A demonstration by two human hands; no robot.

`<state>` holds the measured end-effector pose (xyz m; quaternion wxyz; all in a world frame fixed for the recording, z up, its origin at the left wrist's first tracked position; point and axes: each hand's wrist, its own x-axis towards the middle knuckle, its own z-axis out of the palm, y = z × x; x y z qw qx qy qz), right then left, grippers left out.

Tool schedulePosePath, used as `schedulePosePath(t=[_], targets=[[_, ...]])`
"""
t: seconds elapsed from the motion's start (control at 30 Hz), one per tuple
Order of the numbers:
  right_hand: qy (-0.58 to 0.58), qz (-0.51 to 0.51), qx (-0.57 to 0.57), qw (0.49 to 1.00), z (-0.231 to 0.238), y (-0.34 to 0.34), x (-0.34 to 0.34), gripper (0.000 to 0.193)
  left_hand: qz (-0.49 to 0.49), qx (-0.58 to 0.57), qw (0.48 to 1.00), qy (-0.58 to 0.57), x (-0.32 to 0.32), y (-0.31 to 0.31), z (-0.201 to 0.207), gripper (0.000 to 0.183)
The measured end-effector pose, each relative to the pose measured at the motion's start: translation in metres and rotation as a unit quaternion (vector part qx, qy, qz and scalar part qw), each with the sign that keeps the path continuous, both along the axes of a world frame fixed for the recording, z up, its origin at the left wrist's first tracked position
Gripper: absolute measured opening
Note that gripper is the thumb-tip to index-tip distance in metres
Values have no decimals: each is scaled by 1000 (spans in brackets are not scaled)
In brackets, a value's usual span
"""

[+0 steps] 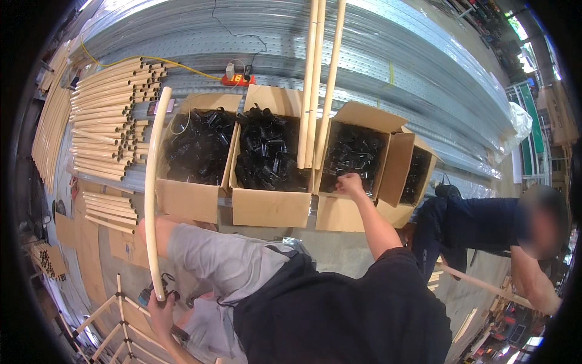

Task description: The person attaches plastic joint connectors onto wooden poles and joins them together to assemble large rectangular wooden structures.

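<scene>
My left hand [162, 310] is closed around the lower end of a long beige pipe [150, 200], which stands up on my left and looks bowed by the lens. A dark fitting shows by the pipe's end, partly hidden at my fingers. My right hand [349, 184] reaches over the near side of a cardboard box [341, 213] full of black pipe fittings [356, 148]. Its fingers are drawn together at the fittings; whatever they hold is too small to make out. A teal and black tool [145, 296] shows beside my left hand.
Other boxes of black fittings [270, 148] stand alongside. Three upright beige pipes [314, 85] lean between the boxes. Stacked beige pipes [103, 127] lie at left, above a jointed pipe frame [121, 321]. Metal profiles [388, 67] fill the back. A co-worker [479, 221] holds a pipe at right.
</scene>
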<state>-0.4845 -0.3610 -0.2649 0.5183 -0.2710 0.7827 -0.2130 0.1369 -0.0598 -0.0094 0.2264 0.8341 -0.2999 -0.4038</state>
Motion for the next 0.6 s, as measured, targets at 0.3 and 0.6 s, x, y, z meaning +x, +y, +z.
schedulePosePath(t=[0.3, 0.6], targets=[[82, 41, -100, 991, 18, -50, 32, 13, -39, -6, 993, -115, -6, 35, 6, 23], [397, -140, -441, 793, 102, -11, -106, 15, -64, 125, 987, -82, -20, 54, 6, 42]])
